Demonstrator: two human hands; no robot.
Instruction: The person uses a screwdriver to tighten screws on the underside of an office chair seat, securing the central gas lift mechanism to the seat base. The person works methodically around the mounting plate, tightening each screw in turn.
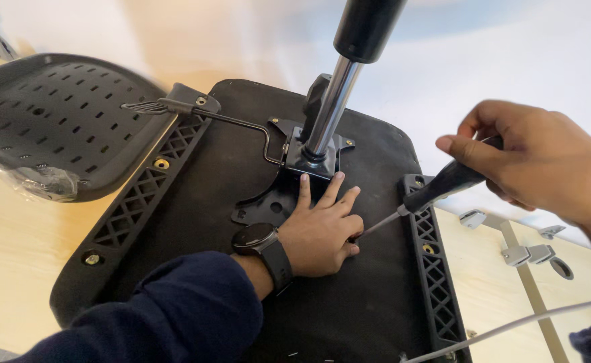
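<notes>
Seat underside [208, 175]: we record a broad black padded panel lying face-down on the pale wood surface [13, 249], flanked by two lattice-ribbed black brackets. At its centre we note the black metal mechanism plate [275, 202], with a chrome gas cylinder [329, 107] rising from it. Left of the seat: perforated black backrest [47, 107]. Our left hand [322, 228], fingers spread, presses flat beside the plate. Our right hand [544, 158] is clamped round the black-handled screwdriver [437, 188], tip by the left fingers.
</notes>
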